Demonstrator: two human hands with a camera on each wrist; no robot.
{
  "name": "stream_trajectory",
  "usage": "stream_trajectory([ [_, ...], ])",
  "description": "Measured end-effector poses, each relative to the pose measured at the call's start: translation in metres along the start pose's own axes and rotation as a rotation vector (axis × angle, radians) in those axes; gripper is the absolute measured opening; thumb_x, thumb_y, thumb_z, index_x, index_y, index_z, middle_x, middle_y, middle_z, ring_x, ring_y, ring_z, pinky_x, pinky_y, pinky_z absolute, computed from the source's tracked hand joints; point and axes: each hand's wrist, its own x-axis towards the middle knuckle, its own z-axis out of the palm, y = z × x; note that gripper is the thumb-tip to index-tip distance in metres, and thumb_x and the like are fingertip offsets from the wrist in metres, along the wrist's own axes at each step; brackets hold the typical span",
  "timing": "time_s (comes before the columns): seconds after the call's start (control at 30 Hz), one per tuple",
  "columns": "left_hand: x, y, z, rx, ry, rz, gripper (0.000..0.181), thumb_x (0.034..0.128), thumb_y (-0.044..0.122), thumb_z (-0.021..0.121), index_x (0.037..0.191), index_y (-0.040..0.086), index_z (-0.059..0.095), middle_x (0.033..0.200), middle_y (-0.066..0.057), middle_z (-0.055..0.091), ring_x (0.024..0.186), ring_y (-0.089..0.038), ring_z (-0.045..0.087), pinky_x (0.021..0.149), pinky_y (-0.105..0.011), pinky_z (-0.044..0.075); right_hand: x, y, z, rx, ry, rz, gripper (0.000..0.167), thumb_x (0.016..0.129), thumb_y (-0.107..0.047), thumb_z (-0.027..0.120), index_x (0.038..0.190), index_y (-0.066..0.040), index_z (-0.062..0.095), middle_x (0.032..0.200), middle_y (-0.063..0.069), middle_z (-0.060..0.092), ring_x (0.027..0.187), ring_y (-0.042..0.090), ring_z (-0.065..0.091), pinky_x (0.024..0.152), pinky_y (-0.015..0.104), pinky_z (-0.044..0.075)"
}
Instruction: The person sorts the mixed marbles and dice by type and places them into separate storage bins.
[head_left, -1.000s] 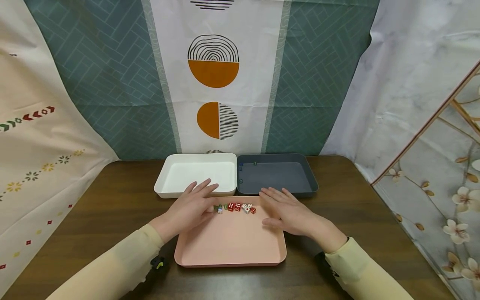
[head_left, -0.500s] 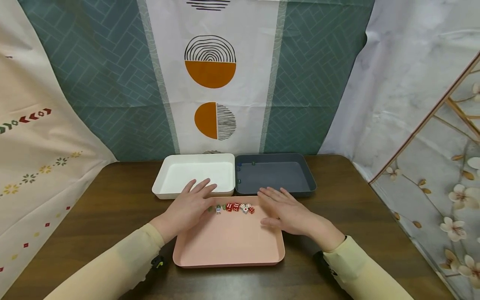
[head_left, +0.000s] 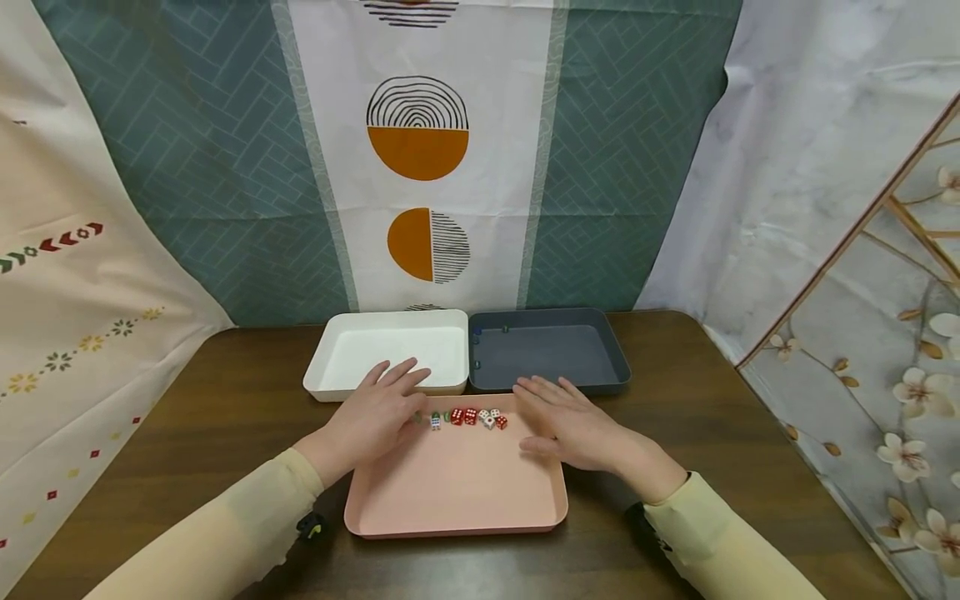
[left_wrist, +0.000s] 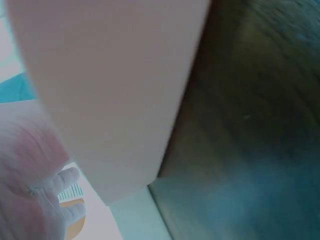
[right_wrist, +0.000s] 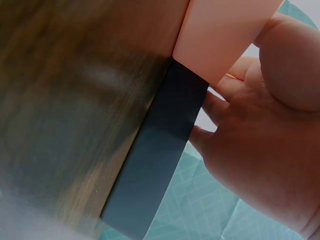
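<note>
Left hand (head_left: 367,421) and right hand (head_left: 568,423), fingers extended, three red dice (head_left: 470,416) between, one pink tray (head_left: 457,487) below.

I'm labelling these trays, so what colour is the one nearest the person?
The nearest tray is pale pink, shown best in the head view.

Left hand (head_left: 378,421) and right hand (head_left: 573,429) angle forward, straight-fingered, 2 thumbs (head_left: 540,446) pointing inward.

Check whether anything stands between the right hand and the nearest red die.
Nothing visible does: in the head view, only bare pink tray shows between the right hand and that red die.
</note>
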Motion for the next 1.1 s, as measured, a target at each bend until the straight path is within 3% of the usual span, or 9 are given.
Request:
stream_trajectory([
  [0.3, 0.012, 0.002, -0.02, -0.123, 0.082, -0.036, 0.019, 0.09, 0.013, 0.093, 0.101, 0.019, 0.078, 0.154, -0.018, 0.063, 0.154, -0.046, 0.046, 0.123, -0.071, 0.034, 0.0, 0.002, -0.002, -0.004, 0.006, -0.006, 0.085, 0.106, -0.043, 0.075, 0.173, -0.005, 0.036, 0.179, 0.013, 0.033, 0.167, 0.034, 0.023, 0.135, 0.059, 0.009],
  [0.53, 0.03, 0.002, -0.027, -0.193, 0.094, -0.075, 0.02, 0.0897, 0.011, 0.093, 0.096, 0.019, 0.075, 0.153, -0.021, 0.063, 0.151, -0.049, 0.049, 0.121, -0.072, 0.036, -0.001, 0.001, -0.004, -0.004, 0.0, -0.022, 0.084, 0.108, -0.041, 0.074, 0.173, -0.004, 0.035, 0.178, 0.014, 0.033, 0.167, 0.036, 0.025, 0.135, 0.058, 0.01],
  [1.1, 0.093, 0.014, -0.035, -0.141, 0.032, -0.087, 0.003, 0.101, 0.019, 0.082, 0.104, 0.018, 0.082, 0.157, -0.017, 0.061, 0.155, -0.041, 0.046, 0.126, -0.062, 0.035, -0.001, -0.004, -0.002, 0.004, 0.024, -0.017, 0.083, 0.106, -0.041, 0.076, 0.171, -0.005, 0.04, 0.177, 0.013, 0.037, 0.167, 0.035, 0.026, 0.135, 0.059, 0.011],
])
